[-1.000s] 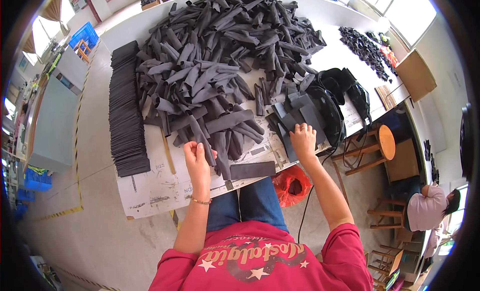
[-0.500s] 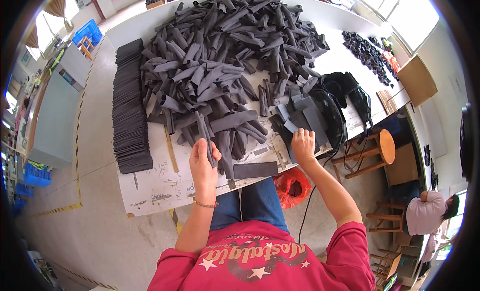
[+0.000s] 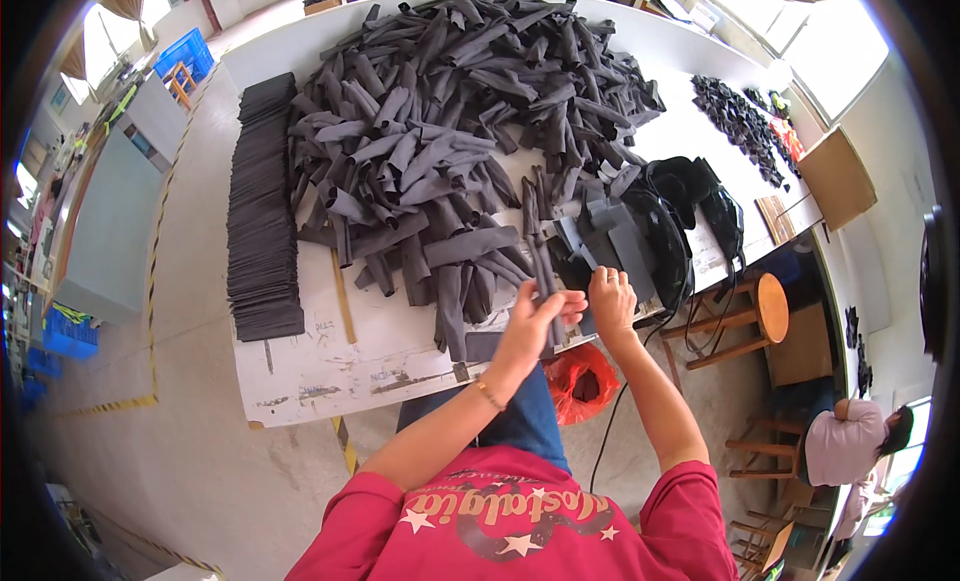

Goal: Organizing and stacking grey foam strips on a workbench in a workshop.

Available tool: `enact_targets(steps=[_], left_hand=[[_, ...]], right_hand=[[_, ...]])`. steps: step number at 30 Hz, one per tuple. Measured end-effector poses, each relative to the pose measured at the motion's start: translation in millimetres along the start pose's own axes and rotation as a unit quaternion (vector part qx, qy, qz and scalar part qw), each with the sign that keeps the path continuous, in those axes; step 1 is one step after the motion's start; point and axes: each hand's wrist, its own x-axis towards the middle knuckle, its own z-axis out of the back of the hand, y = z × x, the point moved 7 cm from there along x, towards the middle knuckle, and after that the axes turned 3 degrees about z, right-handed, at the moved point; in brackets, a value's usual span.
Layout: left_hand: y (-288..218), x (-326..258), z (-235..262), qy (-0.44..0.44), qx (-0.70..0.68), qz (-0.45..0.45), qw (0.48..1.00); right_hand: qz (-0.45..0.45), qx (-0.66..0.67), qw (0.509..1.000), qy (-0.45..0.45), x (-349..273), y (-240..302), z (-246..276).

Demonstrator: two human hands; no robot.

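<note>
My left hand [image 3: 535, 331] is at the table's front edge, its thumb and palm around a rolled dark grey fabric strip [image 3: 541, 266] that points away from me. Just to its right, my right hand [image 3: 612, 301] has its fingers curled at the near edge of some flat grey fabric pieces [image 3: 610, 226]; what they pinch is hidden. Beyond both hands spreads a big heap of rolled dark grey strips [image 3: 400, 151]. One flat strip [image 3: 483, 345] lies at the table's front edge, partly behind my left hand.
A long stack of flat dark fabric pieces [image 3: 262, 211] stands at the left of the white table [image 3: 290, 381]. Black bag-like items [image 3: 665, 221] are at the right. A red plastic bag [image 3: 583, 386] sits below the edge, near a wooden stool [image 3: 773, 309]. Another person [image 3: 850, 441] sits far right.
My left hand has moved right with the rolled strip, from the near side of the heap to beside my right hand. My right hand has stayed near the flat pieces, shifting slightly.
</note>
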Motion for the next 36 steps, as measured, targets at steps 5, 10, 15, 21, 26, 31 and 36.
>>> enact_targets(steps=[5,10,15,21,26,31,36], left_hand=[[53,64,17,-0.054,0.018,-0.045,0.997],[72,91,40,-0.105,0.059,-0.065,0.991],[75,91,33,-0.125,0.048,-0.047,0.99],[69,89,31,-0.132,0.023,-0.039,0.99],[36,67,10,-0.045,-0.001,-0.006,0.999],[-24,35,10,-0.054,-0.105,-0.008,0.993],[-81,2,22,-0.073,-0.101,-0.062,0.99]], right_hand=[[-0.008,0.06,0.998,0.008,-1,7,4],[-0.025,0.075,0.996,-0.034,1,7,9],[-0.066,0.096,0.991,-0.06,-3,-7,20],[-0.133,0.177,0.966,-0.132,0,-30,50],[-0.208,0.441,0.857,-0.169,5,-54,100],[-0.196,0.629,0.752,0.039,-5,-13,113],[-0.042,0.522,0.852,0.029,-9,42,147]])
